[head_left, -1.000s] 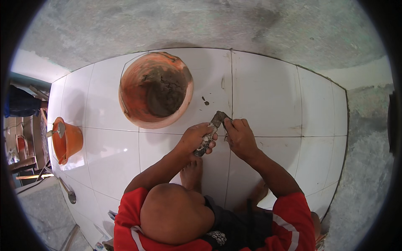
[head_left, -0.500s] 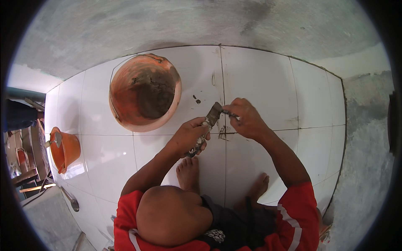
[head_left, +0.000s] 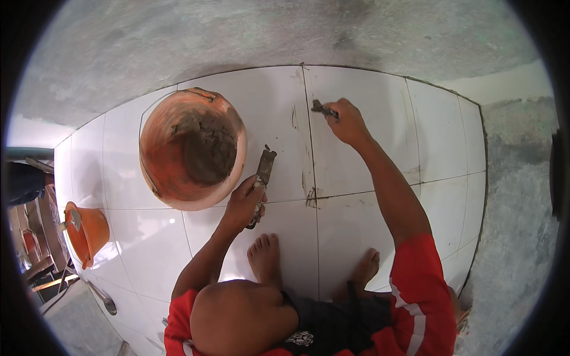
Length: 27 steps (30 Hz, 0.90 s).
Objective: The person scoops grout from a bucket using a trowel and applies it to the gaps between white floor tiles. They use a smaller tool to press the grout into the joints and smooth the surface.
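Observation:
My left hand (head_left: 242,204) is closed round the handle of a putty knife (head_left: 265,167), whose flat blade is smeared with grey mortar and points away from me over the white floor tiles (head_left: 362,228). Farther off and to the right, my right hand (head_left: 349,123) grips a short mortar-caked tool (head_left: 323,109); its exact kind is not clear. That tool's end hovers at or just above the tiles, beside the long joint between them. An orange bucket (head_left: 160,163) stands left of the putty knife, with wet grey mortar (head_left: 209,155) inside.
A smaller orange bucket (head_left: 94,234) with a trowel (head_left: 73,219) on its rim stands at the left, and another metal tool (head_left: 107,301) lies nearer. Rough grey walls (head_left: 255,32) bound the floor. My bare foot (head_left: 265,255) rests near my left hand. Mortar smears mark the joints.
My right hand has moved away from me with its tool, off the putty knife's blade toward the far part of the joint. My left hand has drawn left, nearer the large bucket.

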Each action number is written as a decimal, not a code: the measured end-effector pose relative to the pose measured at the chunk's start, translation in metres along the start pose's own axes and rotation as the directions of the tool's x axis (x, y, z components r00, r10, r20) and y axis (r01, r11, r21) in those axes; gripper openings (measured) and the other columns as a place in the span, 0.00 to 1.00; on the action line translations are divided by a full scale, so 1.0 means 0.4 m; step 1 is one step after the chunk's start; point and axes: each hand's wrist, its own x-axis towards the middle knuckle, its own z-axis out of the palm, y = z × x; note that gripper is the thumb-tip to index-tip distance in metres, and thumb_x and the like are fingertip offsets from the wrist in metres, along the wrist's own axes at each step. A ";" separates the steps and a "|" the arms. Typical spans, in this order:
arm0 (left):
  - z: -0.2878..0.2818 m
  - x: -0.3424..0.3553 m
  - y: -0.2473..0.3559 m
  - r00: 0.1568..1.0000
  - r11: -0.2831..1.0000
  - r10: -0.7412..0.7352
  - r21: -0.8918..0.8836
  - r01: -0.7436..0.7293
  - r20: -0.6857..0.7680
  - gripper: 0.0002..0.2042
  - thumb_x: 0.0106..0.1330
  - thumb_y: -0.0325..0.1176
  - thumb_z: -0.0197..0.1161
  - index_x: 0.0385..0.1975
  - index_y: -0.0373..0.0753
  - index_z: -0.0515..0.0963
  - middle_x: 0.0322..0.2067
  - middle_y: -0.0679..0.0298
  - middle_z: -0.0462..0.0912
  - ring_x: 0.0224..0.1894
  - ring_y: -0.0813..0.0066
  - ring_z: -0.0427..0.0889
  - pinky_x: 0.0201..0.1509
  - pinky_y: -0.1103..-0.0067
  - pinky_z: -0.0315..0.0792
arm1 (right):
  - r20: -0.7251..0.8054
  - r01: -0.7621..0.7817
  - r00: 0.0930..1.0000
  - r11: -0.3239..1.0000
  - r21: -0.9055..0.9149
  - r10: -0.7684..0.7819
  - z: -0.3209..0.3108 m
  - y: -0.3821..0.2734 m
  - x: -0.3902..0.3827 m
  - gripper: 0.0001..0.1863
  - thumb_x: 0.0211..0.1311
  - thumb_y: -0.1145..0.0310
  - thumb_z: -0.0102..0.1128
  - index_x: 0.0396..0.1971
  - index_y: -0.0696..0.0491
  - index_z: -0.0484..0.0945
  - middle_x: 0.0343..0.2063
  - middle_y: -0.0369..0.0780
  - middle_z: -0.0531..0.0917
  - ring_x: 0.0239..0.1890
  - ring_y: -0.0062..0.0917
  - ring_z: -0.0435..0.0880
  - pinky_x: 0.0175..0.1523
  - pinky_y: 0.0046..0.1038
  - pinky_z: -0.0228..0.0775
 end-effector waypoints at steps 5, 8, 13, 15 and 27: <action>-0.038 0.034 -0.061 1.000 1.000 0.014 -0.024 -0.014 0.006 0.16 0.75 0.33 0.52 0.59 0.38 0.70 0.30 0.65 0.77 0.21 0.80 0.77 0.19 0.80 0.71 | 0.010 0.138 0.990 0.924 -0.357 -0.144 0.133 -0.007 0.035 0.13 0.55 0.79 0.58 0.41 0.59 0.83 0.36 0.45 0.78 0.42 0.44 0.77 0.46 0.43 0.75; -0.072 0.046 -0.090 1.000 1.000 0.016 -0.014 -0.016 0.007 0.19 0.75 0.33 0.53 0.64 0.39 0.68 0.30 0.65 0.77 0.21 0.80 0.77 0.20 0.80 0.71 | 0.121 0.254 0.966 0.937 -0.239 -0.230 0.163 -0.063 -0.102 0.18 0.52 0.82 0.58 0.45 0.59 0.83 0.36 0.44 0.77 0.41 0.42 0.75 0.45 0.41 0.74; -0.105 0.085 -0.146 0.998 0.998 0.055 0.021 -0.056 0.035 0.19 0.76 0.31 0.52 0.64 0.38 0.68 0.30 0.66 0.77 0.22 0.80 0.76 0.22 0.80 0.72 | 0.080 0.172 0.984 0.971 -0.167 -0.160 0.084 -0.038 -0.061 0.21 0.51 0.82 0.58 0.47 0.55 0.84 0.35 0.43 0.77 0.40 0.42 0.75 0.45 0.40 0.74; -0.103 0.093 -0.149 0.998 0.999 0.050 0.007 -0.051 0.049 0.18 0.76 0.31 0.52 0.64 0.38 0.68 0.30 0.66 0.76 0.23 0.80 0.76 0.23 0.80 0.72 | -0.016 0.111 0.993 0.976 -0.189 -0.116 0.073 0.010 0.041 0.20 0.52 0.81 0.59 0.46 0.53 0.85 0.34 0.44 0.78 0.38 0.42 0.75 0.45 0.41 0.73; -0.092 0.081 -0.130 0.994 0.993 0.109 -0.033 -0.109 -0.017 0.08 0.74 0.32 0.54 0.35 0.35 0.75 0.20 0.65 0.76 0.19 0.79 0.75 0.21 0.79 0.70 | -0.098 0.068 0.992 0.990 -0.125 -0.081 0.109 0.006 0.045 0.11 0.55 0.76 0.61 0.39 0.58 0.84 0.34 0.48 0.80 0.40 0.45 0.80 0.48 0.43 0.75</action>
